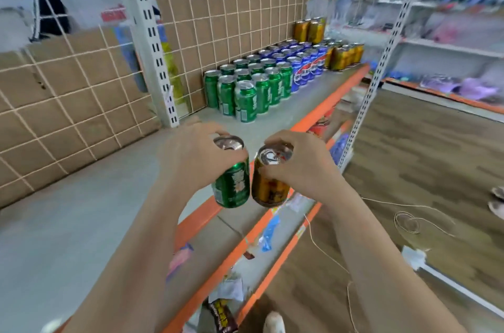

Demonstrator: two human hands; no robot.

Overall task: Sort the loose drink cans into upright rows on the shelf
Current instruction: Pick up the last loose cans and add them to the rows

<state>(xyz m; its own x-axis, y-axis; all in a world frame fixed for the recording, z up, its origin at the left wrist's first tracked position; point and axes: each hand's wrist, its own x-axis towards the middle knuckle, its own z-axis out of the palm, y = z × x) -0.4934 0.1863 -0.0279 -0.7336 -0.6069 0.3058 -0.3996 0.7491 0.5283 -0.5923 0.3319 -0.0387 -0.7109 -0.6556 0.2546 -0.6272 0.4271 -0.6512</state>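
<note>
My left hand [191, 155] grips a green can [231, 185] by its top, held upright over the shelf's orange front edge. Beside it, my right hand [297, 158] grips a gold-brown can [268, 188] by its rim; the two cans nearly touch. Farther along the grey shelf [313, 98] stand upright rows: green cans [253, 84] nearest, then blue cans [302, 65], then gold cans [345, 54] at the far end, with two more gold cans [309, 29] stacked behind.
A wire grid over cardboard [218, 18] backs the shelf, and a white upright post [155, 46] stands at its left. Lower orange-edged shelves [245, 250] hold packets and scraps. A cord [409, 220] lies on the wooden floor. Another person stands behind the grid at top left.
</note>
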